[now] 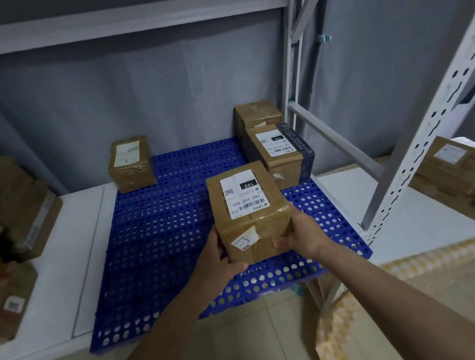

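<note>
A brown, tape-wrapped cardboard parcel with a white shipping label reading "102" [249, 210] sits between both hands over the front right part of the blue perforated plastic mat [160, 233]. Whether its base touches the mat cannot be told. The left hand [219, 261] grips the parcel's lower left corner, with the thumb along the bottom of the near face and the fingers wrapped out of sight round the left side. The right hand [302, 236] clasps the lower right corner, with the thumb pressed on the near face and the fingers curled behind the right side. A small white sticker with a handwritten "3" lies on the near face between the two thumbs.

The mat lies on a white metal shelf board [84, 223] and overhangs its front edge. At the mat's far left corner stands a smaller brown taped parcel with a pale label [131, 164]. At the far right corner lies a brown parcel with a dark blue side and a white label marked "150" [280, 155], just beyond the held parcel. A plain brown taped box [256, 114] stands directly behind it. Right of the mat rises a pale grey perforated metal upright [428, 121], with stacked brown parcels [459, 176] beyond it. Left of the mat, more brown parcels [9, 201] crowd the shelf. Below the mat's front right corner spreads a yellow-and-white checked cloth [385, 281].
</note>
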Action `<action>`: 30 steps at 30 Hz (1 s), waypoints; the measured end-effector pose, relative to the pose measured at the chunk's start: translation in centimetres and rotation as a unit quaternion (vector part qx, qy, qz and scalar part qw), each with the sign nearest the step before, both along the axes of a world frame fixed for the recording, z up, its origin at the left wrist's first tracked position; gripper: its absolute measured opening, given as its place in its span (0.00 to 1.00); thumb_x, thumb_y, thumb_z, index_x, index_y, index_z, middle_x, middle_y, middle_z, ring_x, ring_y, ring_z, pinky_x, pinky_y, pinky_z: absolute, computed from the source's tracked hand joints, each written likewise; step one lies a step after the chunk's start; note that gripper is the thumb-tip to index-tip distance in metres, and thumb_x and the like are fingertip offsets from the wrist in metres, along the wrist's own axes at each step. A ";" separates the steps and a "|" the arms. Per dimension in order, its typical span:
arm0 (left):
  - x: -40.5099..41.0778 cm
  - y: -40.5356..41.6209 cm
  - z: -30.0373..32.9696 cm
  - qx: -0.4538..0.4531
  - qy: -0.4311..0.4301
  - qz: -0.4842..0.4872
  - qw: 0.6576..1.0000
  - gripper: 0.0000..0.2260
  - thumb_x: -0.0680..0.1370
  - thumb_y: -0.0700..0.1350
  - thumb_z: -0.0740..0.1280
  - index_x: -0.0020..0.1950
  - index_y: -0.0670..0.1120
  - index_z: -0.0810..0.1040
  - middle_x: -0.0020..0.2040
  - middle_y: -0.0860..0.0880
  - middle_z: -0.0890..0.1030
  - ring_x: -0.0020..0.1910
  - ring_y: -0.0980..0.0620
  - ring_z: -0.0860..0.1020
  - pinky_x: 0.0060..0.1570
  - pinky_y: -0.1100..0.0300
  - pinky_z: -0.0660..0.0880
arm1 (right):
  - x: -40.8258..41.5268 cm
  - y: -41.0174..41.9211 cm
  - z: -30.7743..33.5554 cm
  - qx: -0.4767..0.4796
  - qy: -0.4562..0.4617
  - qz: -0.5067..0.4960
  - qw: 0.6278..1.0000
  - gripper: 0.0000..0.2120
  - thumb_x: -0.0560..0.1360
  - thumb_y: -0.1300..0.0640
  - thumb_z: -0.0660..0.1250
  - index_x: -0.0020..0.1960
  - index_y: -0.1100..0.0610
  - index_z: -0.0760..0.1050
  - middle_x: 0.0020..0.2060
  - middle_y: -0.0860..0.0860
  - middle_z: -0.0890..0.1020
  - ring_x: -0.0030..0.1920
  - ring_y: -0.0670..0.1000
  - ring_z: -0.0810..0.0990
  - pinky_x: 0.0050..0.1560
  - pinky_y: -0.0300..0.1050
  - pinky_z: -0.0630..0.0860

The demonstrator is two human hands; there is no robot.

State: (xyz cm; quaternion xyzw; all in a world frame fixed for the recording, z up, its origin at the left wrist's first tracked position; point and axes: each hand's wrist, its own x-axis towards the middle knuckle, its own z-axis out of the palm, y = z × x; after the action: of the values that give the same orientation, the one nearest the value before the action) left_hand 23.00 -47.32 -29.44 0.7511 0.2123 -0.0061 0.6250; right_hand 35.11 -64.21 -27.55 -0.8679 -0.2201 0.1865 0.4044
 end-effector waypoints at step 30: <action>3.1 -3.1 0.3 0.176 0.020 0.110 0.978 0.65 0.60 0.54 0.81 0.74 0.60 0.29 0.75 0.48 0.29 0.77 0.46 0.49 0.72 0.49 0.61 | 3.1 2.6 -0.1 -0.159 -0.163 0.060 0.972 0.54 0.66 0.52 0.77 0.77 0.45 0.41 0.74 0.59 0.48 0.73 0.61 0.51 0.72 0.57 0.60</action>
State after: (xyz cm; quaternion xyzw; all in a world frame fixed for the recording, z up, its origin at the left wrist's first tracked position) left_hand 26.08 -50.45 -29.12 0.8211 0.3039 0.0847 0.4757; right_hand 38.17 -61.62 -27.70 -0.9251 -0.3020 0.0985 0.2079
